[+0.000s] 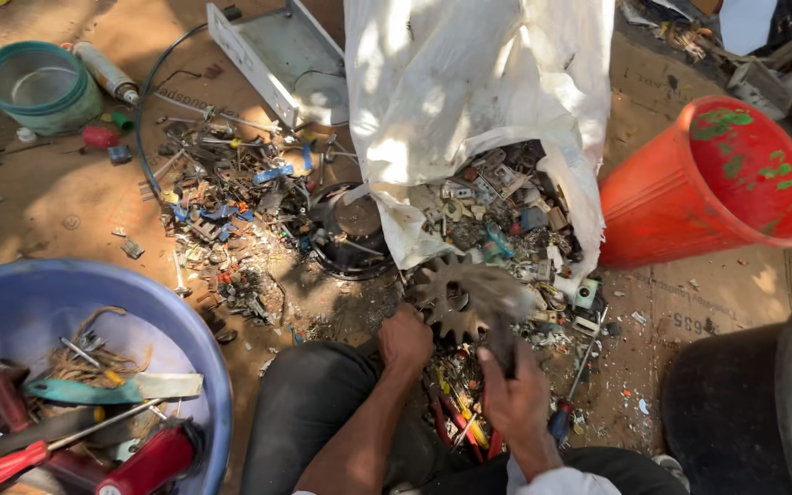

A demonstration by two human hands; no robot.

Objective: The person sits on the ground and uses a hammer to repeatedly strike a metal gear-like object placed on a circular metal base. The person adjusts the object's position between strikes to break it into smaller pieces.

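Observation:
My left hand [405, 339] is closed on the lower left edge of a rusty toothed gear wheel [463, 295]. My right hand [515, 390] grips a dark metal piece that reaches up to the same gear, which looks blurred. The gear hangs just in front of a torn white sack [469, 82] that spills several small scrap parts [515, 211] onto the ground. Below my hands lie red-handled and yellow-handled tools [460, 426] between my knees.
A blue tub [199, 353] of screwdrivers and pliers sits at lower left. An orange bucket [717, 179] lies on its side at right, a black tub [735, 408] at lower right. A scrap pile [222, 211], a round dark part [355, 234], a grey metal tray [272, 55] and a green bowl [38, 87] lie beyond.

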